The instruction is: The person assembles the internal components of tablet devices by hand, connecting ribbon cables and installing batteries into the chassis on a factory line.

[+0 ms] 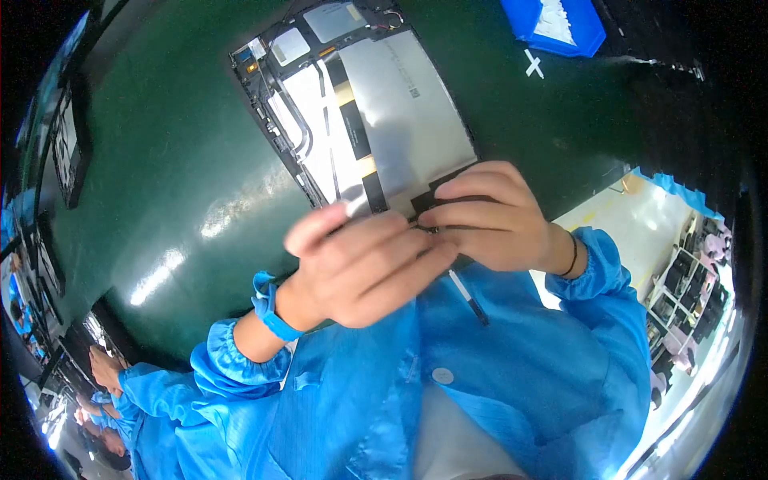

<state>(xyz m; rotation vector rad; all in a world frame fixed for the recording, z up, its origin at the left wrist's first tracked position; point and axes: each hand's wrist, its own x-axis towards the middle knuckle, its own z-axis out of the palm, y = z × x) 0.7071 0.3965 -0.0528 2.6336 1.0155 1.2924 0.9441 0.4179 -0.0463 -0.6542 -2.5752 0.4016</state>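
An opened tablet (424,104) lies tilted on the green work surface, its insides facing up. Silver battery panels, black strips and gold patches show inside it. Over its near left end is my left hand (360,268), blurred, with bent fingers closed near the edge; whatever they hold is hidden. My right hand (496,220) is at the near right corner, fingers curled and closed on the tablet's edge. Both hands cover much of that near edge. Below my right hand, a slim pen-like stick (468,296), white with a dark end, shows against my blue coat.
A blue bin (556,28) with white pieces stands at the far right, beside a white cross-shaped mark (534,64). Dark framed devices (68,148) are along the left. At lower left a co-worker's hand (104,370) reaches in. A rack (680,296) stands at the right.
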